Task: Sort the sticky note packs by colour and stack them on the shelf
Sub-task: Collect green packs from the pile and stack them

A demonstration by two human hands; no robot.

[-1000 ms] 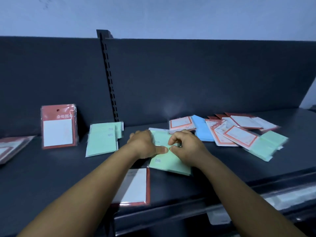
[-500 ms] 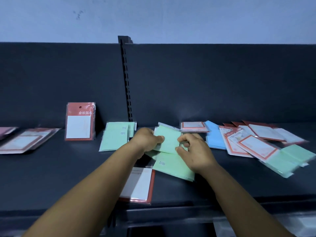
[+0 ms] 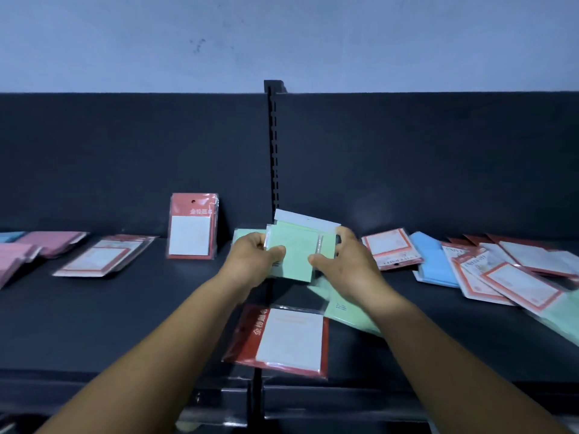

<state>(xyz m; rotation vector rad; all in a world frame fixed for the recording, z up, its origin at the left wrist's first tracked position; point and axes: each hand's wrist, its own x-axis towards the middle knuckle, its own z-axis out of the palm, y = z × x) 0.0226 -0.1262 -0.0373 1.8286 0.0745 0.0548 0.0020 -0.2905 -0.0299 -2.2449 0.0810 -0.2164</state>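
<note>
Green sticky note packs (image 3: pixel 293 256) sit at the centre of the frame, held as a small bundle above the dark shelf (image 3: pixel 125 324) by both hands. The left hand (image 3: pixel 250 260) grips the bundle's left edge, thumb curled over the front and fingers behind; the right hand (image 3: pixel 343 261) grips the right edge the same way. Behind the bundle a white-backed pack (image 3: pixel 305 219) shows above the green ones. More green packs (image 3: pixel 344 311) lie flat under the right forearm. In the lower centre a red-bordered pack (image 3: pixel 282 339) lies near the shelf's front edge. Left of centre another red-bordered pack (image 3: pixel 192 227) stands upright against the back panel (image 3: pixel 125 158). Pink packs (image 3: pixel 47 242) lie at the far left, with a flat red-framed pack (image 3: pixel 103 256) beside them. At the right a blue pack (image 3: pixel 434 261) lies among a loose pile of red-framed packs (image 3: pixel 513 277).
</note>
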